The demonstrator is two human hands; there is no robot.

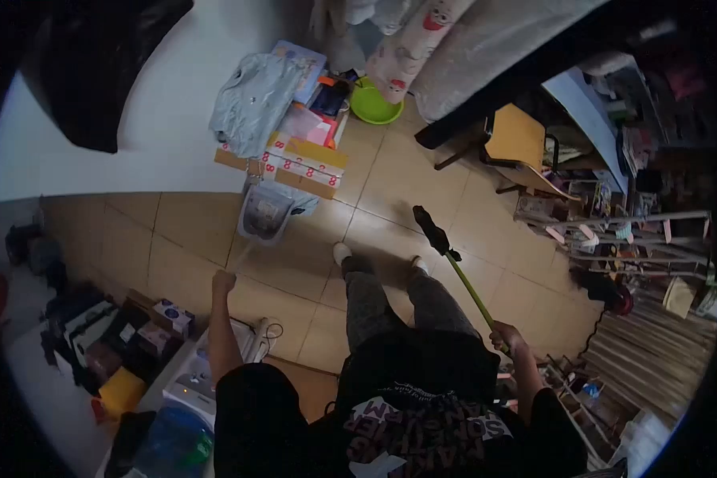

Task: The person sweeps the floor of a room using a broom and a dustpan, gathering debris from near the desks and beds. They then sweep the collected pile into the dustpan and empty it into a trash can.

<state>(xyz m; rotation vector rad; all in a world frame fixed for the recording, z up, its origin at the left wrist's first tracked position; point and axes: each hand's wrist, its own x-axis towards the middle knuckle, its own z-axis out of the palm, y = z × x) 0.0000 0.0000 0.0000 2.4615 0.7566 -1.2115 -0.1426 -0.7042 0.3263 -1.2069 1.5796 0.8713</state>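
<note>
While the right hand [505, 338], lower right, grips a slim green black-headed pole [472, 293], the left hand [224, 281] is clenched, centre-left. Its contents are unclear.

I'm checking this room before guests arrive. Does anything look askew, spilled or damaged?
The pile by the white wall looks untidy: crumpled grey-blue fabric slumps over it, and cardboard flaps stick out. I see no clear spill on the floor tiles.
</note>
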